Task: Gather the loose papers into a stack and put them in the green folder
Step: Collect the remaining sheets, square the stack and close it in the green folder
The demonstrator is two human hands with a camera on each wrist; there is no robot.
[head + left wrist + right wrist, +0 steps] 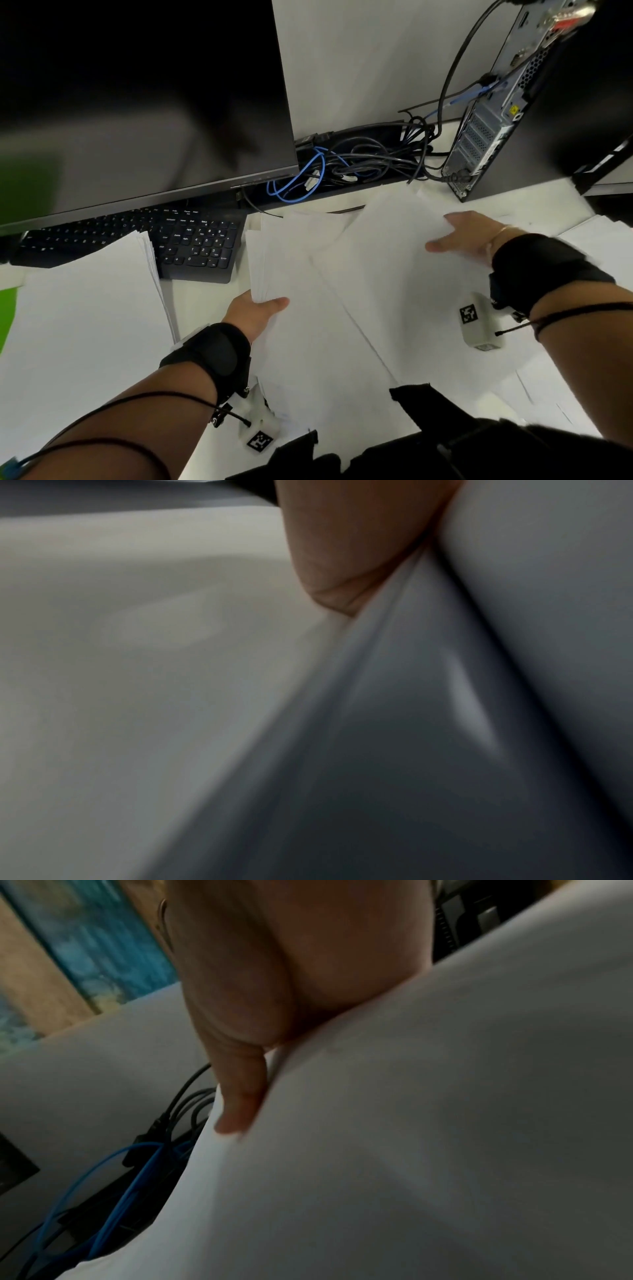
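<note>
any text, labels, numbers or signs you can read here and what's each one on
Nothing reads clearly as words.
Keyboard: key legends there, numeral keys faintly visible, too small and blurred to quote.
Computer tower: yellow sticker with a dark symbol, unreadable.
Wrist camera housings: black-and-white square marker codes, no letters.
Papers: blank as far as can be seen.
Monitor: dark, no text.

Legible text: keyboard (191, 240), just below the monitor (144, 102) — numeric-pad digits 0–9 and "Enter" faintly readable; other key legends blurred. Yellow warning sticker (513, 110) on the computer tower, right of the monitor: symbol unreadable. Papers: blank.
</note>
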